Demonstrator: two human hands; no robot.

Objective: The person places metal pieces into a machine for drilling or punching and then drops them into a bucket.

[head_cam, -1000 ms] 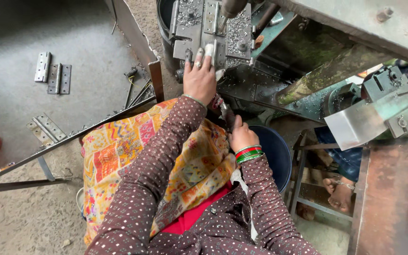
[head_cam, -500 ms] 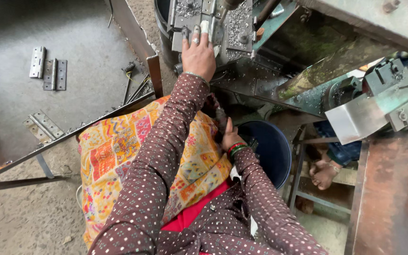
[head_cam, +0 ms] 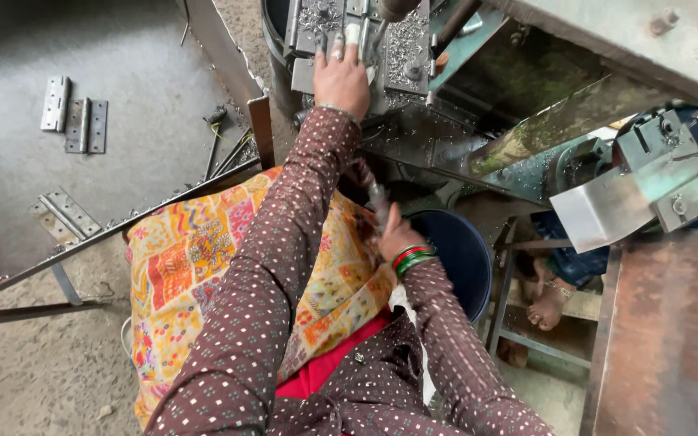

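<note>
Pressing flat on metal plate (head_cam: 326,50) at near edge of machine bed (head_cam: 404,50) — left hand (head_cam: 341,74), fingers spread, plate just ahead. Right hand (head_cam: 397,236) low by blue bucket (head_cam: 456,250) — curled round thin rod (head_cam: 372,190).

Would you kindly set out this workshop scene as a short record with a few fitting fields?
Setting: workshop with a concrete floor, seen from above
Left hand: stretched forward, pressed flat on the machine bed, which is strewn with metal shavings
Right hand: low by the lap, closed around a metal lever handle; coloured bangles at the wrist
Clothing: dotted brown sleeves, patterned yellow cloth over the lap
Nearby: dark blue bucket beside the right hand; metal hinges lying on the floor
Other person: bare foot at right
</note>
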